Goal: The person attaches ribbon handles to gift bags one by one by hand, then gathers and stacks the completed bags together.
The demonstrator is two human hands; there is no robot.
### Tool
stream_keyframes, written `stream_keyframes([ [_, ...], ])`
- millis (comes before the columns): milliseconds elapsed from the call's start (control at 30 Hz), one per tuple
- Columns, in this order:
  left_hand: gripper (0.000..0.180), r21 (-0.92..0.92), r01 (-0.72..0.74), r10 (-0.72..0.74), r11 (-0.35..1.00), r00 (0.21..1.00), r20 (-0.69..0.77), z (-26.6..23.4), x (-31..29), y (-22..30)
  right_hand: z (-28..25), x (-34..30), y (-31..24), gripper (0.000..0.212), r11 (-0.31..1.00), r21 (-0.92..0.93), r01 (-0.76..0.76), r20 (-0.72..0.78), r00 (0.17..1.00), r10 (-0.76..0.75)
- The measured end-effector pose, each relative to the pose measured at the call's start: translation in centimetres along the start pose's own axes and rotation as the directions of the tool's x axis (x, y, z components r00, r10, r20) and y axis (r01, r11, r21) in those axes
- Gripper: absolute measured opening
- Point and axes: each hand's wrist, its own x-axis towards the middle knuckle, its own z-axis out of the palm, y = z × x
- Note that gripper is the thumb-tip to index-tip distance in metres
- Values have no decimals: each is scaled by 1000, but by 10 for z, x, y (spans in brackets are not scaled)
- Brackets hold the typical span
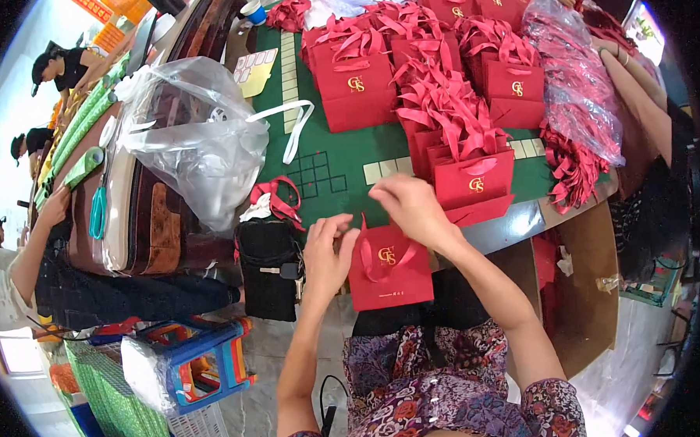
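Note:
A small red paper gift bag [390, 283] with a gold emblem and a ribbon handle is at the table's near edge, in front of my lap. My left hand [326, 257] is beside its upper left corner, thumb and fingers bent and apart, nothing visible between them. Over the bag's top is my right hand [413, 206], its fingertips drawn together. Whatever they pinch, if anything, is hidden. Just beyond that hand, matching red bags [473, 183] stand in a row with ribbon handles sticking up.
More red bags [356, 93] crowd the green tabletop [285, 170]. A plastic-wrapped ribbon bundle [574, 76] lies right. Leftward are a black pouch [270, 257], a clear plastic bag [198, 139] and teal scissors [97, 210]. A cardboard box [583, 286] stands below right. Other people work nearby.

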Motion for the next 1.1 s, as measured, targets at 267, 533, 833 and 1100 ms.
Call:
stream_keyframes([
  [267,22,335,29,-38,942,999,21,18,20,4,7,-8,0,26,806,-581,-113,-21,992,124],
  [533,13,119,68,-72,991,997,28,30,20,-11,12,-16,13,16,930,-361,-69,-7,997,71],
  [833,5,-122,18,-24,992,998,-49,23,19,13,1,-24,-6,10,993,-30,114,-23,993,-115],
  [1100,18,-222,-80,55,972,992,-118,9,17,20,-10,-24,-12,9,975,222,4,19,1000,-9],
])
